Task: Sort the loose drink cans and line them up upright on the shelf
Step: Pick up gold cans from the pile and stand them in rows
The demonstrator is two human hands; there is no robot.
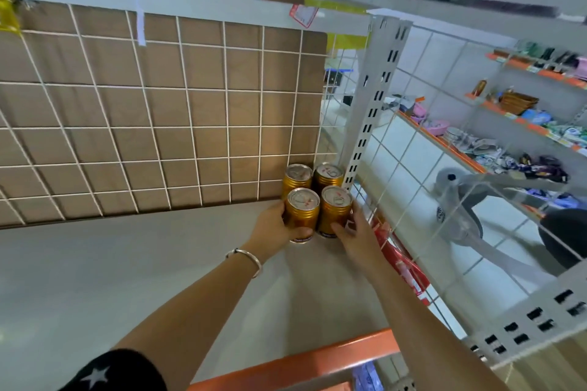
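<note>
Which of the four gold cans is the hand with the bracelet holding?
The front left can: the left hand, the one with the bracelet, curls round its side. The right hand only touches the front right can.

Cans (335, 216): glossy gold metal sides, duller silver metal lids.
Shelf (127, 279): smooth matt grey surface.
Wire grid (187, 88): thin white-coated metal wire.
Board (206, 63): matt brown, wood-look panel.
Post (371, 111): grey painted metal, punched with slots.
Bracelet (251, 259): shiny silver metal.
Sleeve (120, 371): black cloth, white star print.
</note>
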